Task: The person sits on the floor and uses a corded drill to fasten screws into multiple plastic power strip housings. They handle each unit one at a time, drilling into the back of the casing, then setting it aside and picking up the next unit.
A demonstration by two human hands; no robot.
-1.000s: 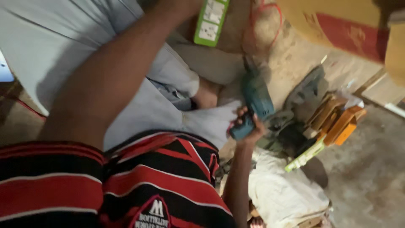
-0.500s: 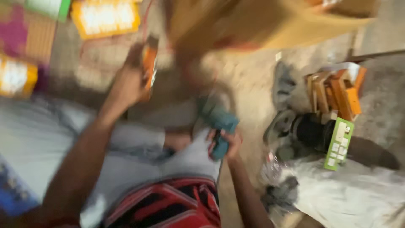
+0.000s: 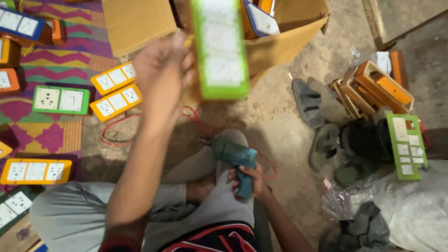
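My left hand (image 3: 161, 74) is raised in front of me, gripping a green-framed switch board (image 3: 219, 49) with white switches, blurred by motion. It hangs over an open cardboard box (image 3: 284, 39) that holds more boards. My right hand (image 3: 249, 179) rests on my crossed legs, closed around the handle of a teal power drill (image 3: 233, 156) whose nose points left. A red wire (image 3: 123, 128) loops on the floor beneath.
Orange and green switch boards (image 3: 114, 91) lie on a patterned mat (image 3: 42, 126) at left. Sandals (image 3: 310, 100), wooden frames (image 3: 373, 86) and another green board (image 3: 406, 144) sit at right, beside grey cloth (image 3: 410, 210).
The view has swung up and left from my lap to the mat and box. My left hand has lifted the green board up over the box. The drill stays in my right hand.
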